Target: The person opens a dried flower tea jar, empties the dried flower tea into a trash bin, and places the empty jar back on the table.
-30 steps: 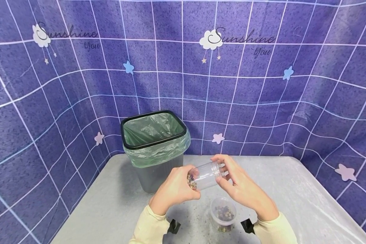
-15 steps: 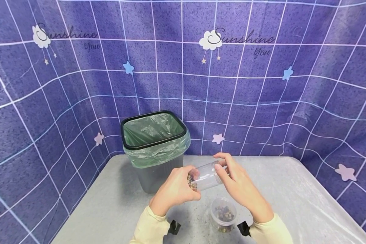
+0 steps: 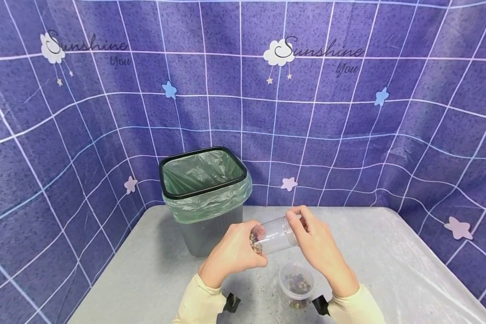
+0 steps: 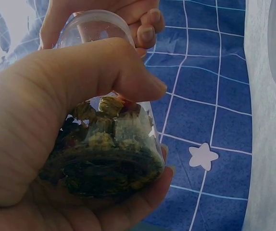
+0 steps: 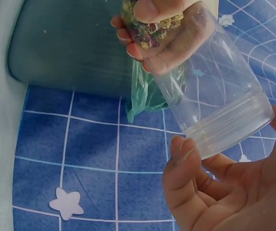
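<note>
A clear plastic jar (image 3: 274,236) is tilted above the table, its base toward the left and its upper end raised to the right. Dried flowers (image 4: 106,139) in yellow, green and dark red lie gathered at the base. My left hand (image 3: 236,247) grips the jar round that end, thumb across the side. At the other end, the fingers of my right hand (image 3: 317,240) curl round the clear ribbed lid (image 5: 232,125). Below the hands, a second clear tub (image 3: 294,295) with similar dried contents stands upright on the table.
A grey trash bin (image 3: 212,231) with a black rim and a green liner (image 3: 210,204) stands behind the left hand. Small dark crumbs dot the grey table cover (image 3: 146,270). A purple grid-patterned curtain (image 3: 328,112) surrounds the back and sides.
My right hand has turned round the jar's lid end, its thumb moving up and over to the near side, and its wrist has shifted slightly left. The left hand keeps its grip.
</note>
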Demonstrator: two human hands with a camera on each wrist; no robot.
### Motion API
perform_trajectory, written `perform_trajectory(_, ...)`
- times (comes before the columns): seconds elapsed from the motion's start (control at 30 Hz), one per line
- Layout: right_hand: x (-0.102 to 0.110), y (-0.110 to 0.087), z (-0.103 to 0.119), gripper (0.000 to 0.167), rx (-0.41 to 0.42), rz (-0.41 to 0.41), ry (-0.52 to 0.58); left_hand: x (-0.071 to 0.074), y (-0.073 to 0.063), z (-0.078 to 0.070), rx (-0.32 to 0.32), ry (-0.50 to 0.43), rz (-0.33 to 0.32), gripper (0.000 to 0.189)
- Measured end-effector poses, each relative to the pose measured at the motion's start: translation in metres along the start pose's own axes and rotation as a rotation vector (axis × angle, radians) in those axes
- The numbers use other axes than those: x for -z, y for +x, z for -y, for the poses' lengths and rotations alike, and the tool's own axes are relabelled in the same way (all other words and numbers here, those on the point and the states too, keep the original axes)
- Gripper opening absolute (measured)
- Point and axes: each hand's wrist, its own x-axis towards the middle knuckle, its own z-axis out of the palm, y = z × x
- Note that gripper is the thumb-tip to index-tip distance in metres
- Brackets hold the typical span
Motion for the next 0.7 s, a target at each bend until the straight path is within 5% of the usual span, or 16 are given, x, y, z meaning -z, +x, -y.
perform_trajectory(0.7, -0.0012, 0.0002, 0.0039, 0.043, -0.124, -0.005, -0.049, -0.0004, -0.0005, -0.0026, -0.01, 0.013, -0.005, 0.046)
